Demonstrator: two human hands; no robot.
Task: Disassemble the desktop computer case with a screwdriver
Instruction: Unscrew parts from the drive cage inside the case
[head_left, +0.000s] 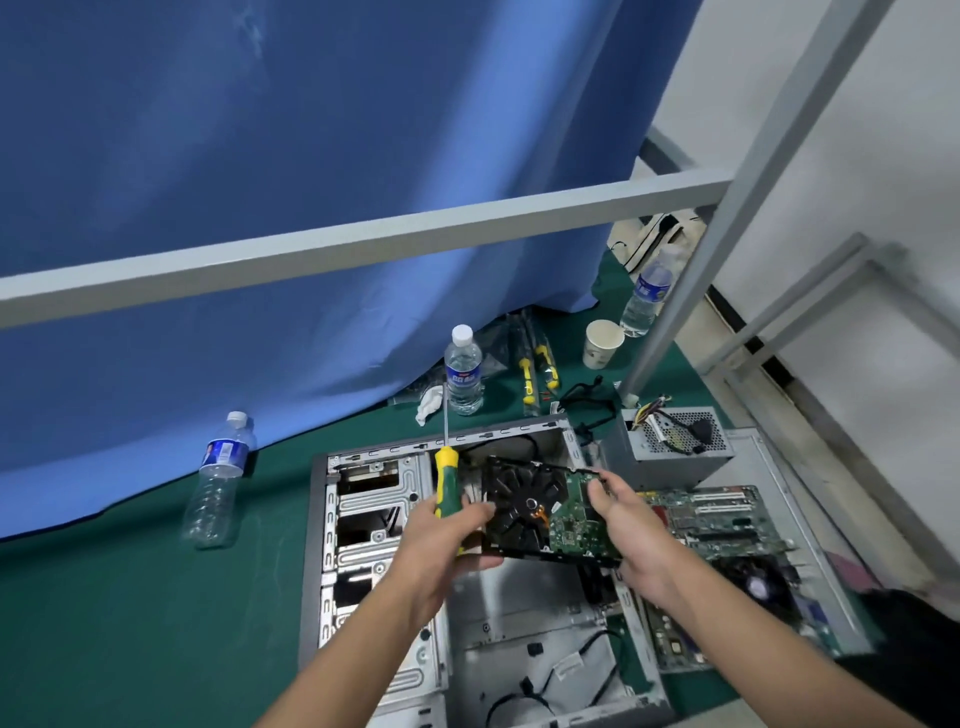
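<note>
**Graphics card lifted over the open case**

Held at lower centre of frame: graphics card (545, 512), above the computer case (374, 519). Left hand (441, 545) curled round both screwdriver (445, 467) and card edge; right hand (623, 525) pinching the opposite edge. Likely risk: crowded left grip slipping, dropping the card. Screwdriver's long axis near vertical, tip pointing toward frame top.

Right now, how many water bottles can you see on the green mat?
3: one water bottle standing at left by the blue curtain, one upright behind the computer case, one at far right, near the paper cup. Others may be hidden behind the curtain.
</note>
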